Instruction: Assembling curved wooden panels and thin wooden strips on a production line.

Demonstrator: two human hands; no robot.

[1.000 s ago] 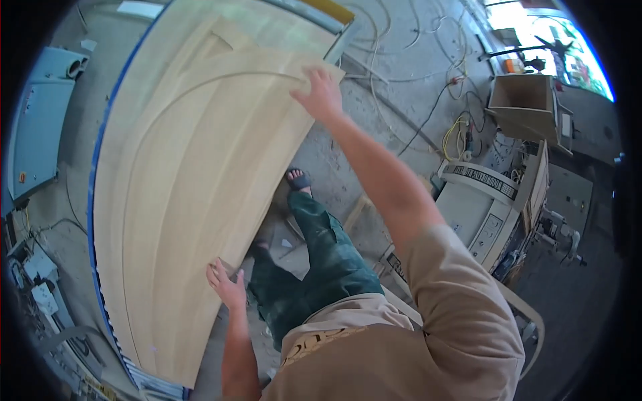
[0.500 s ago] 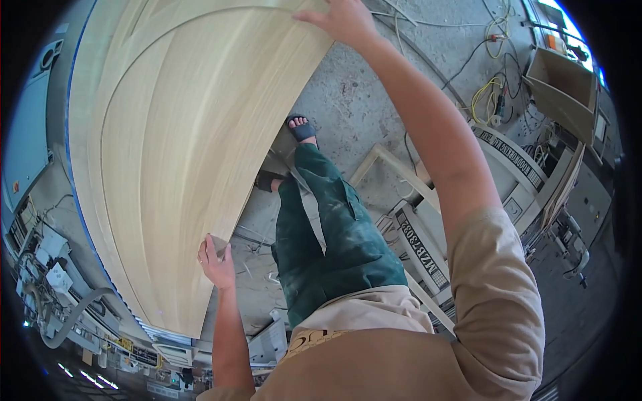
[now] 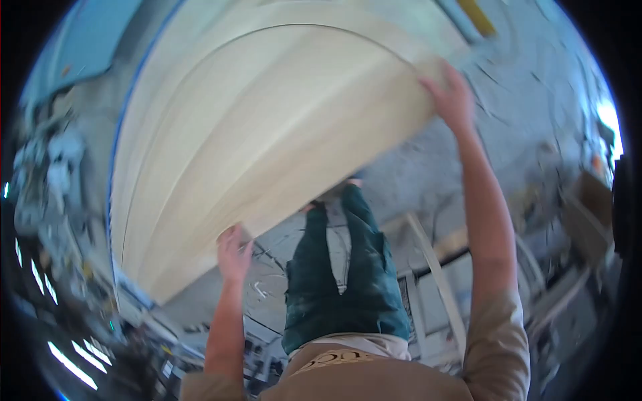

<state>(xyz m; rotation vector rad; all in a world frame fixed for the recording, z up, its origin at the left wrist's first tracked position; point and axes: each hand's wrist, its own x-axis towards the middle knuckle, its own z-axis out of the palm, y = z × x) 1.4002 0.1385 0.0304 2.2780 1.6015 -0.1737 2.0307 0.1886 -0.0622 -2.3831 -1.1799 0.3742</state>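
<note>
1. Your left hand point(image 3: 235, 254) is touching the near edge of the board point(image 3: 267, 140), which is lying in front of you.
2. Your right hand point(image 3: 455, 103) is touching its right end; I cannot tell if either hand is gripping.
3. A brown box point(image 3: 590, 210) is sitting farther right.

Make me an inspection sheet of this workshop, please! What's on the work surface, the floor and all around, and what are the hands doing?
Surface: blue edge along the left, beside the panel.
Job's things: large pale wooden panel, a curved line arching across it.
Clutter: open box at right; pale bar right of the legs.
Hands: left hand at the panel's near edge, right hand at its right end; grip unclear.
Cables: too blurred to tell.
Surroundings: blue cabinet upper left, bright lights lower left.
</note>
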